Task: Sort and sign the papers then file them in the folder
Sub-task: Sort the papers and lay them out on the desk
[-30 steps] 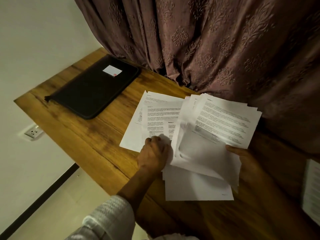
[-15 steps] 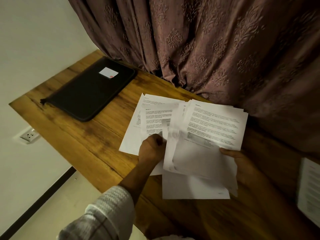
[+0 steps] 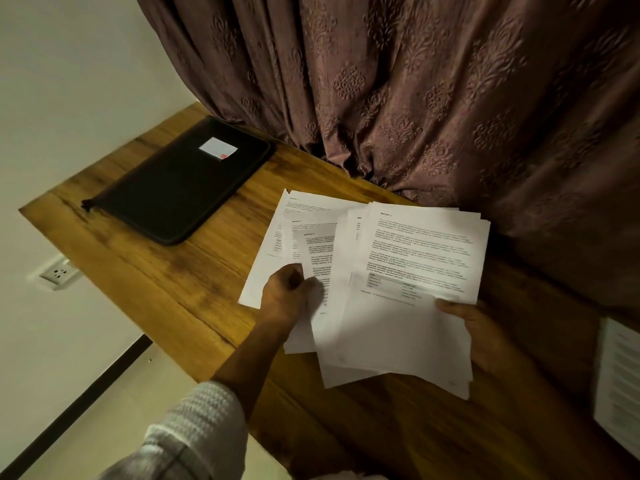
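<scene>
Head view: left hand [image 3: 284, 296] and right hand [image 3: 481, 336] grip papers [image 3: 415, 258] above wooden table [image 3: 156, 271] (curtain [image 3: 415, 98] behind).

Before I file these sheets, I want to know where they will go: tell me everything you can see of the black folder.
The black folder lies flat and closed on the wooden table, at its far left end. It looks like a soft zip case with rounded corners and a pull tab at its near left corner. A white label with a red mark sits on its cover. Nothing else lies on it; the papers lie apart, to its right.
</scene>
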